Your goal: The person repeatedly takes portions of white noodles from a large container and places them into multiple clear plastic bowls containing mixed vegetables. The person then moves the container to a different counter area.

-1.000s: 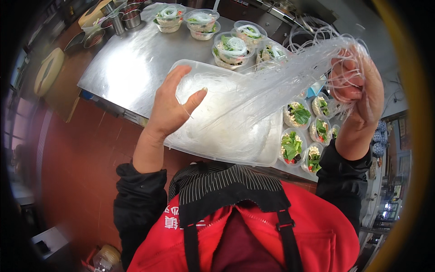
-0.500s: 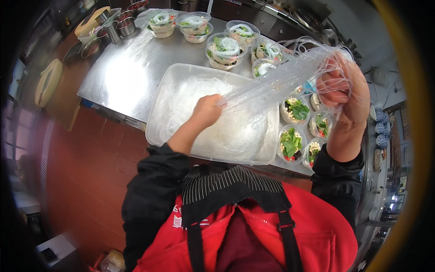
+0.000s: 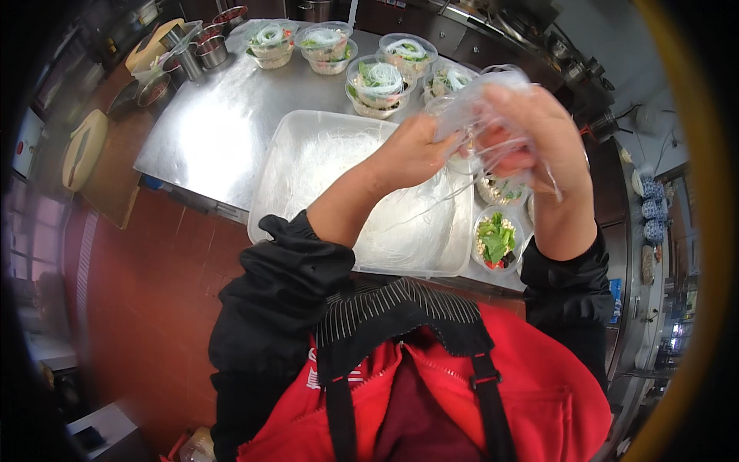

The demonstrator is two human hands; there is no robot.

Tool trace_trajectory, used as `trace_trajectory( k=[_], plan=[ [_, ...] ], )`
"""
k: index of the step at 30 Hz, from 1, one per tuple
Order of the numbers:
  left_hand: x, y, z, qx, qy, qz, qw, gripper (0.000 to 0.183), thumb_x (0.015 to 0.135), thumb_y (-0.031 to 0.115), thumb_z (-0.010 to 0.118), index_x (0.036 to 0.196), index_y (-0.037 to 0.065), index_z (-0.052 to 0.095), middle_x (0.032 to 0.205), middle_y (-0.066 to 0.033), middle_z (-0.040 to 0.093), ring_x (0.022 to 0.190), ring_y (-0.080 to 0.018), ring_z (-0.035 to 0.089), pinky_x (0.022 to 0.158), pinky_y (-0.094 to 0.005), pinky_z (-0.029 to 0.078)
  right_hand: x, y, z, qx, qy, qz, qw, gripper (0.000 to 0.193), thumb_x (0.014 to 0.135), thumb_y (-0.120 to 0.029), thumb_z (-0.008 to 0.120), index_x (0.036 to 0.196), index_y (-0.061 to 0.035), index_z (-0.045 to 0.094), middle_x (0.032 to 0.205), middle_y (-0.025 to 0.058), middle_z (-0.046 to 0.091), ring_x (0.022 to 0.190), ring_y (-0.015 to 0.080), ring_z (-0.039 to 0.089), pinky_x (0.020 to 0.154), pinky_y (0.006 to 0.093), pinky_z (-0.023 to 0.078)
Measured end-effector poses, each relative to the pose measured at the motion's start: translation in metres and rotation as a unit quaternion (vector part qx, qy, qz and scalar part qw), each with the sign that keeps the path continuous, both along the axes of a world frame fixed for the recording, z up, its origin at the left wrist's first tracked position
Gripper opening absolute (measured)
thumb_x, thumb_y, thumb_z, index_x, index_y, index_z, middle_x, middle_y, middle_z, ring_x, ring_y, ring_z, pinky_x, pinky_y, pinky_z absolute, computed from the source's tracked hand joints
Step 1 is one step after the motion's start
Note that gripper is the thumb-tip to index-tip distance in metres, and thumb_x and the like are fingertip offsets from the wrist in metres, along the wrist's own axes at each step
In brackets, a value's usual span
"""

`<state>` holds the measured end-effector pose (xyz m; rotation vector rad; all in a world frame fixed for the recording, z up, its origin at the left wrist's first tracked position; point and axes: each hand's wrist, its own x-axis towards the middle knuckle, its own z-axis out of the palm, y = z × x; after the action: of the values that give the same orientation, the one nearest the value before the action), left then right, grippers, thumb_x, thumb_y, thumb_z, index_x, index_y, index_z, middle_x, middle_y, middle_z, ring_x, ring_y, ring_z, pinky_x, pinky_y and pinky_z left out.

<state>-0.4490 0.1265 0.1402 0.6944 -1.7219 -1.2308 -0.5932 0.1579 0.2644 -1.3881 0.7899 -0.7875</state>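
Clear glass noodles (image 3: pixel 468 108) are bunched between my two hands, above the right side of a translucent plastic tub (image 3: pixel 271 165). My left hand (image 3: pixel 419 146) is closed on one end of the bunch. Around my right hand (image 3: pixel 517 135) the strands are wrapped, its fingers curled and slightly blurred; a few loose strands dangle below. More noodles (image 3: pixel 346 154) lie in the tub. Beside the tub's right wall sits a clear bowl (image 3: pixel 496 239) with green leaves, pale beans or nuts and red bits. Other bowls there are partly hidden by my right hand.
Stacked clear bowls (image 3: pixel 379 85) topped with coiled noodles line the back of the steel table (image 3: pixel 208 138). Metal containers (image 3: pixel 209 50) and a wooden board (image 3: pixel 112 181) with a pale oval board and knife (image 3: pixel 82 154) stand at the left. A stove area lies beyond.
My left hand has moved up and right, my right hand a little left. The long stretched strand of noodles is now gathered short between them.
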Motion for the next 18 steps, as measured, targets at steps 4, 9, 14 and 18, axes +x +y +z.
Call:
trace_trajectory(
  k=[4,9,14,18],
  plan=[
    [0.022,-0.004,-0.067,0.033,-0.095,0.089,0.991,0.020,0.083,0.014,0.050,0.097,0.001,0.057,0.092,-0.0159,0.060,0.087,-0.0266,0.056,0.077,-0.0337,0.043,-0.025,-0.012,0.009,-0.021,-0.112,-0.020,0.993,0.032,0.088,-0.026,0.048,0.066,-0.0028,0.050,0.047,-0.0019,0.038,0.036,0.0036,0.027,0.034,0.0199,0.018],
    [0.044,0.001,-0.131,0.025,-0.303,0.119,0.945,0.028,0.078,0.017,0.056,0.103,0.004,0.055,0.100,-0.0180,0.056,0.096,-0.0356,0.050,0.081,-0.0381,0.042,-0.030,-0.007,-0.003,-0.105,-0.044,-0.094,0.989,0.032,0.090,-0.027,0.045,0.066,-0.0053,0.047,0.047,-0.0025,0.036,0.038,0.0041,0.029,0.035,0.0203,0.020],
    [0.056,0.014,-0.082,-0.087,-0.386,0.125,0.910,0.064,0.070,0.031,0.066,0.122,0.002,0.042,0.122,-0.0191,0.045,0.115,-0.0350,0.041,0.095,-0.0382,0.035,-0.016,-0.015,-0.008,-0.064,-0.050,-0.201,0.976,0.030,0.089,-0.027,0.047,0.069,-0.0055,0.048,0.050,-0.0021,0.038,0.040,0.0041,0.031,0.037,0.0205,0.023],
    [0.089,0.008,-0.011,0.014,-0.217,0.008,0.976,0.092,0.063,0.031,0.073,0.136,0.004,0.024,0.138,-0.0187,0.028,0.129,-0.0293,0.026,0.105,-0.0352,0.022,-0.017,-0.026,-0.006,-0.008,-0.053,-0.081,0.995,0.031,0.090,-0.027,0.047,0.069,-0.0046,0.048,0.051,-0.0017,0.039,0.039,0.0036,0.029,0.038,0.0202,0.023]
  ],
)
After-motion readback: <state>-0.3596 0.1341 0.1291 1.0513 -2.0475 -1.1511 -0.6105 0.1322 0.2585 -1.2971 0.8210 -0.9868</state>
